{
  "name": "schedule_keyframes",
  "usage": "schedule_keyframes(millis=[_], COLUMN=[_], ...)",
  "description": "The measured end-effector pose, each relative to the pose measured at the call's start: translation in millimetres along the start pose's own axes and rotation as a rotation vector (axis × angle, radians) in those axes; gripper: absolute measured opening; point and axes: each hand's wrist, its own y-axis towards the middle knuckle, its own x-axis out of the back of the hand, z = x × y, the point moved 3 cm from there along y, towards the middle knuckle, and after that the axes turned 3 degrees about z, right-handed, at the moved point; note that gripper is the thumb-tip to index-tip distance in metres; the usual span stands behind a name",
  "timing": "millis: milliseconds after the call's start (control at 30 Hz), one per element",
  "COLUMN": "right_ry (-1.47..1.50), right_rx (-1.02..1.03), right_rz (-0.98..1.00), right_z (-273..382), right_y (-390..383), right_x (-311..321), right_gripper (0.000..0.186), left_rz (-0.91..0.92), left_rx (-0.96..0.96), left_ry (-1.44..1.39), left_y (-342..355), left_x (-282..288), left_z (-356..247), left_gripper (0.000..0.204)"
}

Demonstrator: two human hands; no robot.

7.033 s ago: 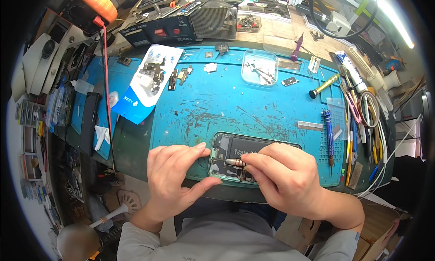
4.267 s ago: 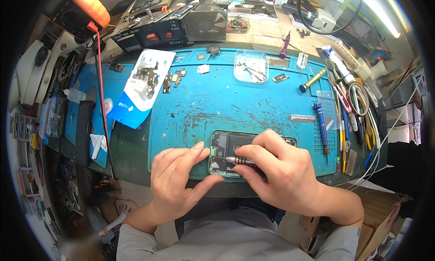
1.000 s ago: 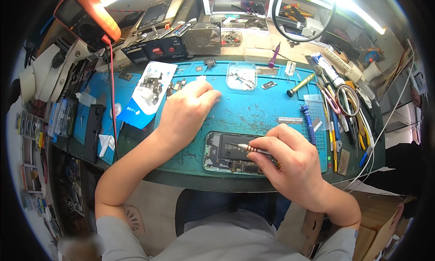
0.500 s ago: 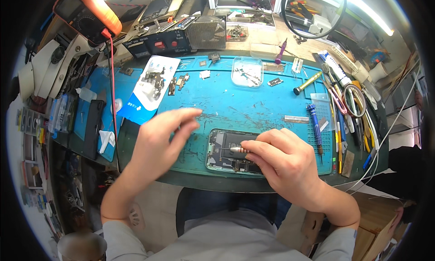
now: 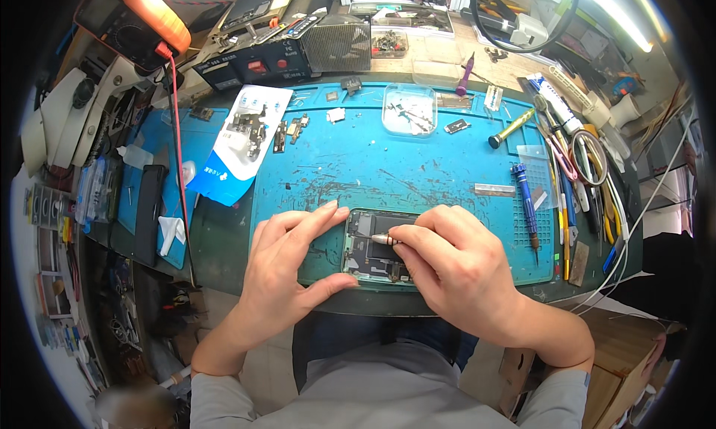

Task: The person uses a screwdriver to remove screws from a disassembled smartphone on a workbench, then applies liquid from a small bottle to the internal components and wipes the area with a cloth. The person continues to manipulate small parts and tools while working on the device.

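An opened smartphone [image 5: 365, 269] lies flat on the blue work mat, its battery and inner parts exposed. My right hand [image 5: 462, 272] pinches a small screwdriver with a silver shaft [image 5: 382, 239], its thin tip pointing left over the upper left part of the phone. That hand covers the phone's right end. At the left end is my left hand [image 5: 287, 261], with its fingertips at the upper corner and its thumb at the lower edge, steadying the phone between them. Whether the tip sits in a screw is too small to tell.
A clear plastic box [image 5: 409, 110] with small parts stands behind the phone. To the right lie a metal ruler [image 5: 494, 190], a blue screwdriver [image 5: 526, 205] and a yellow-green one [image 5: 513, 128]. Phone parts rest on a white-blue packet [image 5: 242, 142]. A red cable [image 5: 179, 146] hangs at left.
My left hand has come down and right from above the mat onto the phone's left end. My right hand stays over the phone with the screwdriver. The view has shifted slightly.
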Motion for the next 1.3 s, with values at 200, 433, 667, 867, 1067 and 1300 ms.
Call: schedule_keyframes(millis=[200, 433, 667, 867, 1067, 1300], right_ry=[0.020, 0.015, -0.024, -0.172, -0.134, -0.145], right_rx=[-0.037, -0.030, 0.002, -0.020, -0.016, -0.022], right_rz=[0.004, 0.007, 0.028, 0.086, 0.064, 0.049], right_z=[-1, -2, -1, 1, -1, -1], right_y=[0, 0, 1, 1, 3, 1], right_x=[-1, -2, -4, -10, -10, -13], right_gripper=[0.020, 0.018, 0.019, 0.018, 0.019, 0.016], left_rz=[-0.008, -0.005, -0.017, -0.021, 0.013, 0.013], left_rx=[-0.005, -0.003, 0.008, -0.008, -0.016, -0.019], left_ry=[0.003, 0.009, 0.022, 0.054, 0.026, 0.022], left_y=[0, 0, 1, 0, -1, 0], left_x=[-1, -1, -2, -2, -5, -4], left_z=[0, 0, -1, 0, 1, -4], left_gripper=[0.097, 0.097, 0.099, 0.100, 0.102, 0.095])
